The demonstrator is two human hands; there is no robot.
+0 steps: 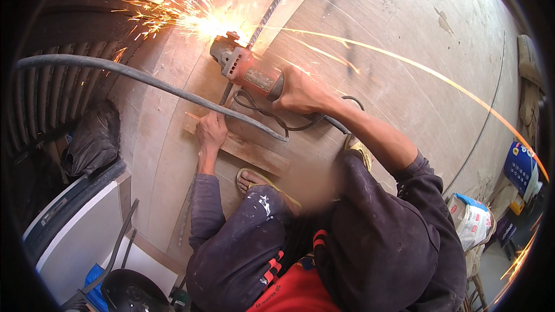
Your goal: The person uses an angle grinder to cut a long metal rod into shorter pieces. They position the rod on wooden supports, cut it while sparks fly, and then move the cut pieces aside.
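Note:
My right hand (303, 92) is wrapped round the rear body of a red and grey angle grinder (254, 75). Bright sparks (211, 23) burst from its head, and the glare hides the disc and the exact point of contact. A ribbed steel bar (276, 3) runs from the top of the view down to the grinder. On the near side, a dark stretch of bar (226, 93) shows between the grinder and my left hand (212, 131), which is closed on it. Beneath that hand lies a wooden board (248, 151). The grinder's black cord (300, 127) loops below its body.
A long grey curved rod or hose (144, 80) crosses from the left above my left hand. Dark slats (58, 92) and a black plastic bag (95, 138) are at left. At right stand a white sack (471, 222) and a blue box (518, 164). My sandalled foot (254, 180) is near the board.

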